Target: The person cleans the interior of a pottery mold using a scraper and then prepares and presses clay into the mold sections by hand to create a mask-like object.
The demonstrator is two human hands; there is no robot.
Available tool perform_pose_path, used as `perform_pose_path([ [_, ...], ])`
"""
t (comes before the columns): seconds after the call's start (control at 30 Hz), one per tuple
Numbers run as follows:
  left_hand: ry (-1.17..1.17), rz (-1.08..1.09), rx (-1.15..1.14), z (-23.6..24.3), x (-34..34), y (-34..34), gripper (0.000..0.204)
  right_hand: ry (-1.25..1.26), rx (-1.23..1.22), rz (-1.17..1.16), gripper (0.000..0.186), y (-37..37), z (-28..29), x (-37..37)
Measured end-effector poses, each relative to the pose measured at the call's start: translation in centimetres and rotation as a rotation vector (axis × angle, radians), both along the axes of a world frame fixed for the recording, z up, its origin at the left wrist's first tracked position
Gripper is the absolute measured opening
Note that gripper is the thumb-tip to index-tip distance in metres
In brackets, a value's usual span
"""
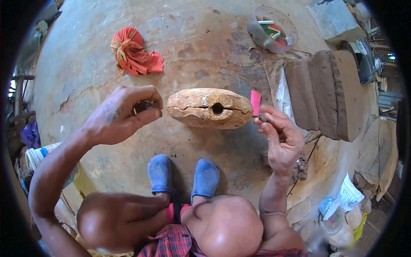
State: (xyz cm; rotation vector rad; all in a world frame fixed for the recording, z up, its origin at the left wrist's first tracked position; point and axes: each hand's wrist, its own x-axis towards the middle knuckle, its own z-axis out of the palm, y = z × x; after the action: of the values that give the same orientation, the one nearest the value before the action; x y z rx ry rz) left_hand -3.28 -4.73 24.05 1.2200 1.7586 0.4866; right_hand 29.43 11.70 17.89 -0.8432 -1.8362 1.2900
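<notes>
A tan, rounded, two-part block (192, 99) with a rough surface, like a mould, sits on the worn grey-brown floor (192, 55) between the two hands. A wavy seam runs along its length, and a round dark hole (217, 109) in the seam faces the person. Take the block as the centre of a dial, with twelve pointing away from the person.

The left hand (128, 113) is at nine o'clock, its fingertips just beside the block's near end on that side, a narrow gap between them. Its fingers and thumb curl round into a loose ring; something dark shows inside, but whether it is a held piece or shadow I cannot tell.

The right hand (284, 139) lies between three and four o'clock, palm partly turned up, thumb and fingers pinched together on a small dark brown lump (265, 117). Those fingertips are just beside the block's other end. A flat, bright pink rectangular piece (255, 102) stands at three o'clock between block and hand; whether the fingers grip it is unclear.

Farther out, a bundled red-and-tan cloth (130, 51) lies at ten o'clock, a translucent round basin (259, 36) between one and two, and thick brown clay-like slabs (321, 92) at three.
</notes>
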Motion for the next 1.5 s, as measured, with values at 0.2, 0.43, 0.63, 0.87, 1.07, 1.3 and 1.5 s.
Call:
perform_pose_path([
  [0.2,-0.25,0.113,0.211,-7.3,-0.4,2.1,0.017,-0.052,0.044,-0.065,0.031,-1.0,2.1,-2.8],
  [0.43,-0.488,0.53,0.637,-13.7,2.8,4.5,0.021,-0.66,0.252,-0.001,0.016,-1.6,6.5,-4.9],
  [0.63,-0.367,0.534,0.805,-15.5,2.9,2.5,0.018,-0.861,0.584,0.25,0.025,-1.5,9.4,-9.7],
  [0.87,-0.183,0.519,0.902,-15.8,4.9,3.4,0.014,-0.952,0.499,0.514,0.042,-0.9,9.9,-11.1],
  [1.07,-0.067,0.59,0.913,-16.5,7.9,4.9,0.015,-0.876,0.487,0.536,0.029,0.4,7.8,-10.0],
  [1.3,0.062,0.619,0.88,-16.9,8.3,4.9,0.017,-0.688,0.639,0.664,0.024,1.8,6.1,-9.8],
  [1.5,0.085,0.632,0.891,-17.0,8.8,5.2,0.018,-0.631,0.727,0.789,0.031,3.4,4.9,-9.3],
])
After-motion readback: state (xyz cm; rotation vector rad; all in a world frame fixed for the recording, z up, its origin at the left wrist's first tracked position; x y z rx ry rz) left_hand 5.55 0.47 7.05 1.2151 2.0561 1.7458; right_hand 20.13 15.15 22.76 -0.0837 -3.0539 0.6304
